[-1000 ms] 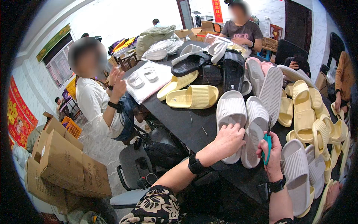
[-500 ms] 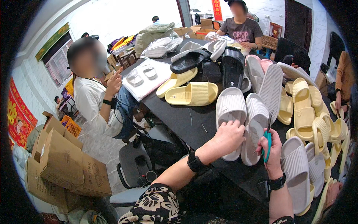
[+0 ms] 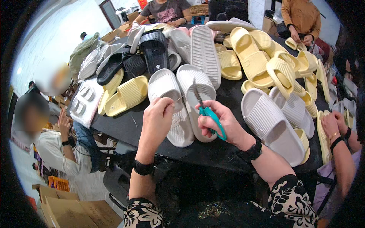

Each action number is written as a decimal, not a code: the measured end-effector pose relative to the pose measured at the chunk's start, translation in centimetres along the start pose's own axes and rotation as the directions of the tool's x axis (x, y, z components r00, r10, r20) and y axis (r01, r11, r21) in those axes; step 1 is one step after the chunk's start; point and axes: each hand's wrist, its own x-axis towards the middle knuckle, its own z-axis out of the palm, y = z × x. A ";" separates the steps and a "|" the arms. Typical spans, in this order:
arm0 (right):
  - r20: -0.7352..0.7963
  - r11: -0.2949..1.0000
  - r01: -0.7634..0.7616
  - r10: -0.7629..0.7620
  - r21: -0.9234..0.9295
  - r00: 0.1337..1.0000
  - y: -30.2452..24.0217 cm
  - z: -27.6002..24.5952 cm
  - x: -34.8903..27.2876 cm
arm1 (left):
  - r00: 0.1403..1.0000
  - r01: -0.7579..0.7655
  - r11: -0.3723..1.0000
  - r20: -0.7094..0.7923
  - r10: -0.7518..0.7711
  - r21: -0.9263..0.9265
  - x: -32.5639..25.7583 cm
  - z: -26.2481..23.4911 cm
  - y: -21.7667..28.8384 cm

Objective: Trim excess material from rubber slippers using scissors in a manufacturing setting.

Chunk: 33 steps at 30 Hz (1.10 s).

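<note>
A pair of pale grey slide slippers lies side by side before me, the left slipper point(image 3: 164, 84) and the right slipper point(image 3: 193, 79) with ribbed straps and toes pointing away. Above the left slipper's footbed, my left hand point(image 3: 156, 117) is closed in a pinch on a thin pale strand point(image 3: 179, 99), which sticks out to the right. My right hand point(image 3: 227, 121) grips scissors point(image 3: 207, 113) with teal handles, over the right slipper. The metal blades point up and away; they look nearly closed. The scissors are apart from the strand.
Piled slippers surround the pair: yellow slippers point(image 3: 129, 95) at left, black slippers point(image 3: 154, 49) behind, another grey slipper point(image 3: 270, 123) at right. All lie on a black table point(image 3: 131, 131). A neighbour's hands point(image 3: 334, 123) work at right; other people point(image 3: 169, 10) are around the table. Cartons point(image 3: 81, 212) stand lower left.
My view has swung to the right. My left hand has lifted back from the left slipper with a strand in its pinch. The scissors have tilted and come nearer the left hand.
</note>
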 end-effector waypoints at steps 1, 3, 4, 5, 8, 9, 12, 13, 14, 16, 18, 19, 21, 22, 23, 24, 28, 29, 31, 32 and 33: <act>0.031 0.999 -0.034 0.033 0.007 0.999 0.0 0.0 -0.1 | 1.000 -0.002 1.000 -0.013 0.002 -0.003 0.0 0.1 0.1; 0.052 0.998 -0.065 0.064 0.018 0.997 0.1 -0.1 -0.1 | 1.000 -0.009 1.000 -0.016 0.008 -0.010 -0.2 0.3 0.3; 0.065 0.997 -0.078 0.077 0.010 0.995 0.0 -0.2 -0.1 | 0.999 0.037 0.998 0.019 -0.037 -0.054 -0.3 0.3 0.4; 0.079 0.996 -0.090 0.089 0.002 0.993 0.0 -0.3 -0.1 | 0.995 0.085 0.992 0.054 -0.080 -0.095 -0.4 0.4 0.4; 0.047 0.996 -0.086 0.087 -0.017 0.995 0.2 -0.2 -0.3 | 0.973 0.184 0.949 0.183 -0.140 -0.255 -0.9 0.8 0.1; 0.038 0.997 -0.074 0.075 -0.023 0.996 0.3 -0.3 -0.3 | 0.973 0.183 0.949 0.186 -0.137 -0.256 -1.0 0.7 0.3; 0.015 0.998 -0.046 0.046 -0.034 0.999 0.5 -0.4 -0.1 | 0.936 0.288 0.892 0.298 -0.186 -0.349 -1.0 0.5 0.9; 0.013 0.998 -0.047 0.048 -0.034 0.999 0.5 -0.4 0.0 | 0.938 0.286 0.874 0.300 -0.172 -0.393 -1.0 0.5 0.7; 0.009 0.998 -0.054 0.054 -0.035 0.998 0.5 -0.5 0.0 | 0.940 0.285 0.853 0.301 -0.160 -0.437 -1.1 0.6 0.6; 0.004 0.997 -0.063 0.063 -0.036 0.998 0.5 -0.6 0.1 | 0.950 0.260 0.873 0.273 -0.153 -0.413 -0.9 0.6 0.8; 0.029 1.000 -0.026 0.026 -0.017 0.999 0.6 -0.6 0.2 | 0.959 0.235 0.892 0.243 -0.147 -0.387 -0.8 0.6 1.0; 0.030 0.999 -0.028 0.028 -0.016 0.999 0.5 -0.5 0.2 | 0.961 0.247 0.865 0.227 -0.159 -0.437 -0.8 0.6 1.2; 0.119 0.996 -0.084 0.087 -0.031 0.989 0.3 -0.4 0.1 | 0.961 0.260 0.834 0.213 -0.175 -0.486 -0.8 0.4 1.4; 0.119 0.996 -0.087 0.090 -0.030 0.989 0.5 -0.4 0.2 | 0.963 0.259 0.837 0.194 -0.186 -0.483 -0.7 0.3 1.4; 0.165 0.996 -0.092 0.089 0.012 0.982 0.9 -0.4 0.3 | 0.965 0.257 0.839 0.175 -0.196 -0.479 -0.7 0.2 1.4; 0.211 0.994 -0.097 0.084 0.053 0.974 1.1 -0.4 0.4 | 0.965 0.258 0.839 0.175 -0.197 -0.479 -0.7 0.2 1.3; 0.223 0.995 -0.093 0.086 0.020 0.971 0.3 -0.3 0.1 | 0.973 0.224 0.802 0.080 -0.216 -0.554 -0.7 0.3 0.9; 0.233 0.991 -0.132 0.120 0.037 0.965 -0.1 -0.3 0.0 | 0.976 0.204 0.803 0.051 -0.212 -0.560 -0.7 0.3 0.9; 0.248 0.984 -0.171 0.152 0.056 0.957 -0.2 -0.3 0.0 | 0.976 0.212 0.823 0.079 -0.201 -0.528 -0.9 0.2 0.9; 0.235 0.982 -0.174 0.154 0.071 0.960 0.0 -0.4 0.2 | 0.976 0.218 0.841 0.107 -0.190 -0.495 -1.0 0.0 0.9; 0.211 0.981 -0.176 0.156 0.080 0.965 0.0 -0.8 0.1 | 0.977 0.215 0.838 0.110 -0.184 -0.502 -0.9 0.1 1.1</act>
